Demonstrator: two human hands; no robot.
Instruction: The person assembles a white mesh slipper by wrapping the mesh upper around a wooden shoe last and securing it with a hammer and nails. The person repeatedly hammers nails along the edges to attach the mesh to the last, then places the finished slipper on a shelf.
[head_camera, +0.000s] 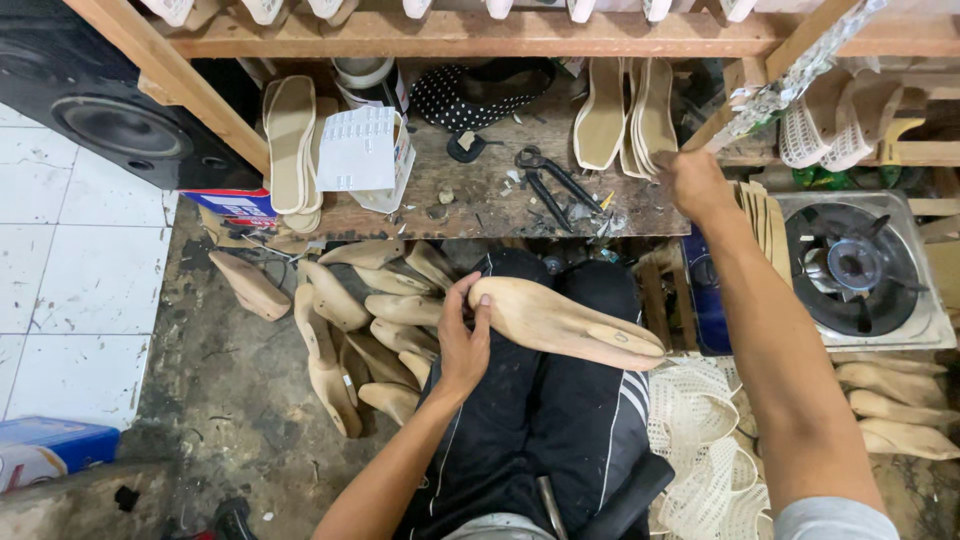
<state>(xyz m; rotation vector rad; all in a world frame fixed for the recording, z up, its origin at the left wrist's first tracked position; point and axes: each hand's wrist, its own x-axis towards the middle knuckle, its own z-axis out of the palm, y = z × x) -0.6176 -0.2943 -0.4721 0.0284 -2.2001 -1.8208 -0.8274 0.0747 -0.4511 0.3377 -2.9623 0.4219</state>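
Shoemaking workshop: wooden lasts (350, 330), insoles (290, 140), workbench (480, 200).

A pale tan wooden shoe last (560, 318) is seen over black trousers (540, 420) striped white at the knee. Behind the last, a dark brown workbench (470, 200) carries cream insoles (290, 140), black pincers (550, 180) and a black, white-dotted upper (480, 95). Beside the bench, a silver stove with a black burner (850, 265) is seen, and white mesh uppers (700, 440) below it

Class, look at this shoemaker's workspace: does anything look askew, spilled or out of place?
Yes. Wooden shoe lasts lie heaped loosely on the dirty floor, pointing every way. Small scraps litter the workbench around the black pliers.
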